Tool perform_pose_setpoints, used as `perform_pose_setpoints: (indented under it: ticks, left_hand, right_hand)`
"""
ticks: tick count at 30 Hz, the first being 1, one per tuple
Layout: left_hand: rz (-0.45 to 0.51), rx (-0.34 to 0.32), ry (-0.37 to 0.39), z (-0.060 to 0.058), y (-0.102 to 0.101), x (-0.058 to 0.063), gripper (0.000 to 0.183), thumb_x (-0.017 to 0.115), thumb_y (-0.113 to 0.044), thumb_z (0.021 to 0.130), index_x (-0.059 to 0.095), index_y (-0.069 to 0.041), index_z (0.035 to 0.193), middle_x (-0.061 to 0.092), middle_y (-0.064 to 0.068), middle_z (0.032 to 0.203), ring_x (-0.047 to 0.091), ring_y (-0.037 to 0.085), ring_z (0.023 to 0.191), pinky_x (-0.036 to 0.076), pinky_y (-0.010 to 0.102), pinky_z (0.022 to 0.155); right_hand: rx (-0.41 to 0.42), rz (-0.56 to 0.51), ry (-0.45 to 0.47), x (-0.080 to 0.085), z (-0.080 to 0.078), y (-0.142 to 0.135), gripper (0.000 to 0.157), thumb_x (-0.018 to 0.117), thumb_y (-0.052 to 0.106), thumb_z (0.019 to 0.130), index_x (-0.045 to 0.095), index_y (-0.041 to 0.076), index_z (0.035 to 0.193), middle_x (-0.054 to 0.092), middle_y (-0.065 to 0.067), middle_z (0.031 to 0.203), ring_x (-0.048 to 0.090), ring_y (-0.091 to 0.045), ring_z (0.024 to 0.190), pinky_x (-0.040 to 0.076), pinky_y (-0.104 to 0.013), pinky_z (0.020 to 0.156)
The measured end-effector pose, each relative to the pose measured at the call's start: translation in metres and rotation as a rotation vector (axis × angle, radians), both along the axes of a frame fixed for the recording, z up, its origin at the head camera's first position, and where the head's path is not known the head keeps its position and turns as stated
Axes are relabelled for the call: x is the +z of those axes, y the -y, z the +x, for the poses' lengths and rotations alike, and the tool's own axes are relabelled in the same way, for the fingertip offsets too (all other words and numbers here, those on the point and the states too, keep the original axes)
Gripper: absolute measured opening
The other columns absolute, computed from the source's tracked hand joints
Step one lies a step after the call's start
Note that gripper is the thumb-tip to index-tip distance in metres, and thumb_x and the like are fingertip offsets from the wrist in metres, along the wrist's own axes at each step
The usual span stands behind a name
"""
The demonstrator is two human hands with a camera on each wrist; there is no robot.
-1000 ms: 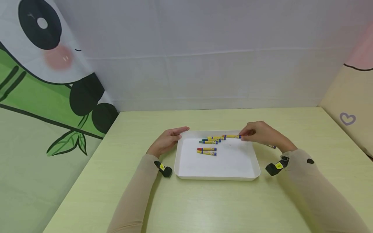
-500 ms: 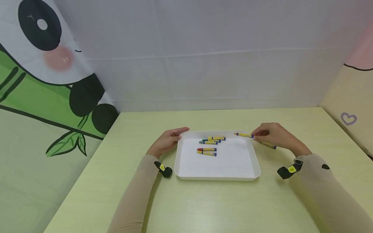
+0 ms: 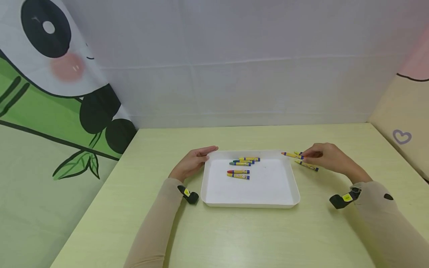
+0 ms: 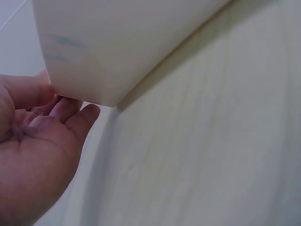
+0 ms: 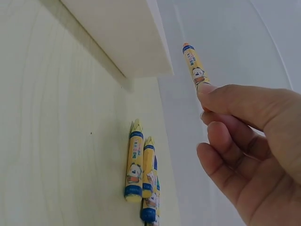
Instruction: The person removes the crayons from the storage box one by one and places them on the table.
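A white rectangular tray point(image 3: 251, 205) lies on the table with several yellow-wrapped crayons inside. My left hand point(image 3: 190, 163) grips its far left corner; in the left wrist view the fingers and thumb of that hand point(image 4: 42, 136) are at the tray corner point(image 4: 94, 89). Beyond the tray's right side, my right hand point(image 3: 330, 158) pinches an orange-tipped crayon point(image 3: 292, 155) by its rear end, its tip pointing left. The crayon point(image 5: 196, 68) stands out clearly in the right wrist view. Below it, yellow-tipped crayons point(image 5: 135, 165) lie on the table, some partly overlapped.
Inside the tray, a red-tipped crayon point(image 3: 238, 172) and a yellow one point(image 3: 238, 176) lie together, with green-tipped crayons point(image 3: 240, 163) and a yellow one point(image 3: 249, 159) behind. One loose crayon point(image 3: 306, 166) is right of the tray. A white cloth wall point(image 3: 248, 93) closes the back.
My right hand has moved right, carrying the orange-tipped crayon from over the tray's far edge to beyond its right side. Crayons on the table there have come into sight. The left hand stays put.
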State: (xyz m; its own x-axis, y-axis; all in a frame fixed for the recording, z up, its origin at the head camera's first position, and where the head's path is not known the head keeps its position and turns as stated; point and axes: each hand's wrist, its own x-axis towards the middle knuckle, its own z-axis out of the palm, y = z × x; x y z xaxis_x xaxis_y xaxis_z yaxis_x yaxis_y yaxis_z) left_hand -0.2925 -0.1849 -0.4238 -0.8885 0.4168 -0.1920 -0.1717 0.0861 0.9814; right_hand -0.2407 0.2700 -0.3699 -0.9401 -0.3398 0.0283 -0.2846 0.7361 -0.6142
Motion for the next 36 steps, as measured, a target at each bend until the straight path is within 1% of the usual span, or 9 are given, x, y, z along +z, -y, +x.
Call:
perform_pose_setpoints:
  ticks: [3, 8, 14, 18, 23, 28, 30, 36]
  left_hand:
    - [0.001, 0.0, -0.002, 0.001, 0.0, 0.001, 0.047, 0.039, 0.004, 0.1, 0.043, -0.008, 0.145, 0.038, 0.005, 0.153, 0.03, 0.022, 0.144, 0.028, 0.041, 0.116]
    - [0.008, -0.019, -0.019, 0.002, 0.001, 0.001, 0.048, 0.039, 0.005, 0.099, 0.041, -0.007, 0.146, 0.036, 0.008, 0.154, 0.03, 0.025, 0.144, 0.03, 0.042, 0.115]
    - [-0.004, -0.032, -0.033, 0.003, 0.003, 0.001, 0.048, 0.039, 0.004, 0.099, 0.043, -0.009, 0.145, 0.038, 0.006, 0.153, 0.031, 0.026, 0.143, 0.034, 0.038, 0.113]
    - [0.005, -0.015, -0.011, 0.004, 0.003, 0.004, 0.047, 0.04, 0.003, 0.099, 0.045, -0.01, 0.144, 0.041, 0.004, 0.152, 0.033, 0.023, 0.143, 0.032, 0.038, 0.114]
    - [0.014, -0.012, 0.006, 0.005, 0.002, 0.006, 0.047, 0.04, 0.004, 0.099, 0.043, -0.008, 0.145, 0.039, 0.005, 0.153, 0.033, 0.022, 0.143, 0.03, 0.04, 0.115]
    - [0.01, -0.011, 0.012, 0.004, 0.001, 0.005, 0.048, 0.04, 0.005, 0.099, 0.043, -0.008, 0.145, 0.039, 0.005, 0.153, 0.033, 0.022, 0.143, 0.03, 0.04, 0.115]
    - [0.009, -0.008, 0.013, 0.004, 0.002, 0.005, 0.047, 0.04, 0.004, 0.099, 0.043, -0.008, 0.145, 0.039, 0.005, 0.153, 0.033, 0.021, 0.143, 0.03, 0.04, 0.115]
    - [-0.001, 0.0, 0.015, 0.003, 0.002, 0.005, 0.047, 0.041, 0.003, 0.099, 0.045, -0.01, 0.144, 0.041, 0.003, 0.152, 0.033, 0.02, 0.142, 0.03, 0.039, 0.116]
  right_hand:
    - [-0.013, 0.01, -0.005, -0.003, 0.0, -0.006, 0.024, 0.069, 0.023, 0.089, 0.072, 0.005, 0.105, 0.069, -0.005, 0.095, 0.055, -0.002, 0.077, 0.048, -0.02, 0.064]
    - [-0.02, 0.042, -0.008, -0.008, 0.001, -0.015, 0.026, 0.069, 0.022, 0.09, 0.072, 0.004, 0.107, 0.069, -0.005, 0.096, 0.054, 0.001, 0.078, 0.048, -0.02, 0.066]
    - [-0.031, 0.06, 0.004, -0.008, 0.004, -0.021, 0.028, 0.067, 0.022, 0.091, 0.07, 0.001, 0.109, 0.069, -0.008, 0.097, 0.053, 0.003, 0.079, 0.048, -0.02, 0.067]
    - [-0.056, 0.075, 0.006, -0.01, 0.005, -0.026, 0.03, 0.068, 0.026, 0.09, 0.07, 0.002, 0.108, 0.07, -0.007, 0.097, 0.054, 0.004, 0.08, 0.048, -0.019, 0.068]
    - [-0.079, 0.092, 0.015, -0.013, 0.006, -0.032, 0.032, 0.068, 0.029, 0.089, 0.071, 0.003, 0.107, 0.07, -0.005, 0.095, 0.055, 0.0, 0.081, 0.047, -0.02, 0.068]
    - [-0.092, 0.102, 0.019, -0.017, 0.007, -0.036, 0.031, 0.068, 0.028, 0.089, 0.072, 0.003, 0.107, 0.071, -0.006, 0.095, 0.053, 0.005, 0.079, 0.047, -0.02, 0.068]
    - [-0.095, 0.106, 0.024, -0.018, 0.006, -0.037, 0.031, 0.068, 0.027, 0.089, 0.071, 0.003, 0.108, 0.071, -0.007, 0.096, 0.053, 0.005, 0.078, 0.047, -0.02, 0.067]
    - [-0.093, 0.117, 0.049, -0.022, 0.005, -0.039, 0.032, 0.067, 0.026, 0.091, 0.07, 0.0, 0.109, 0.071, -0.01, 0.096, 0.054, -0.004, 0.08, 0.046, -0.02, 0.064]
